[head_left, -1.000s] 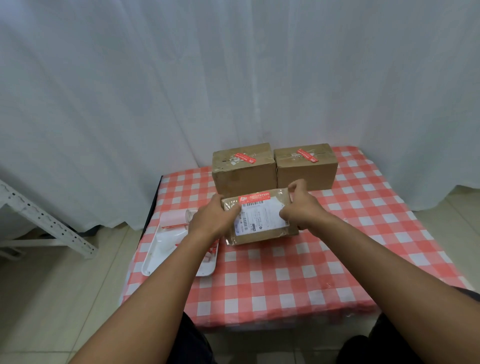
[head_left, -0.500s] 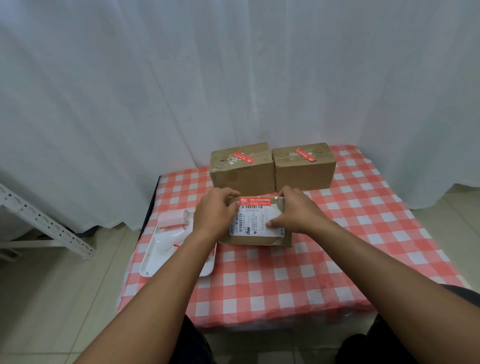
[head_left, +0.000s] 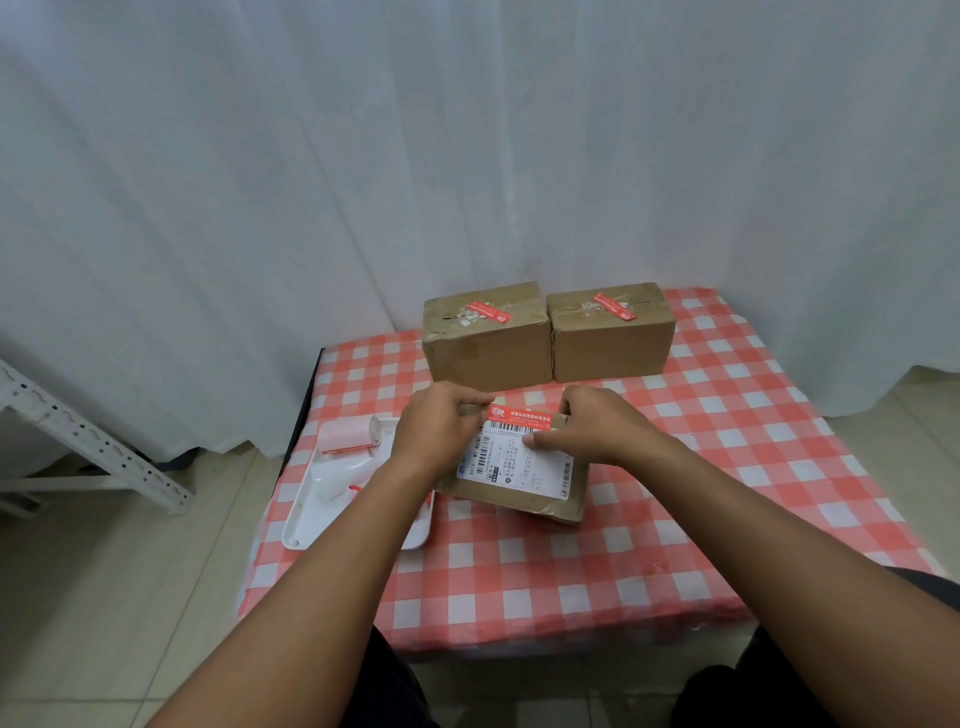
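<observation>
a white pleated fabric curtain (head_left: 467, 156) fills the background behind the square table covered in a red-and-white checked cloth (head_left: 675, 545). off the table's left side stands a white slotted metal rack frame (head_left: 78, 431). at the table's far edge two boxes stand side by side, touching: the left brown cardboard box (head_left: 488, 353) and the right brown cardboard box (head_left: 613, 348). along the table's left edge lies a long white plastic tray (head_left: 306, 519), partly hidden by the left forearm. near the table's middle, just in front of the two boxes and just right of the tray, is the flat brown cardboard parcel (head_left: 519, 496), turned slightly askew to the table's edges. whether its far edge is lifted off the cloth i cannot tell. the left hand (head_left: 436, 431) grasps the parcel's far left corner, fingers curled over the top edge. the right hand (head_left: 597, 426) grasps the far right corner, fingers bent over the edge and the thumb pressed flat on the white printed shipping label (head_left: 519, 465) that covers most of the parcel's top face. at the tray's far end, toward the table's back left, lies a roll of pale pink paper (head_left: 345, 441), with a white moulded plastic handle (head_left: 337, 475) just in front of it. a narrow red sticker with white print (head_left: 524, 414) runs along the parcel's far edge, between the two hands.
</observation>
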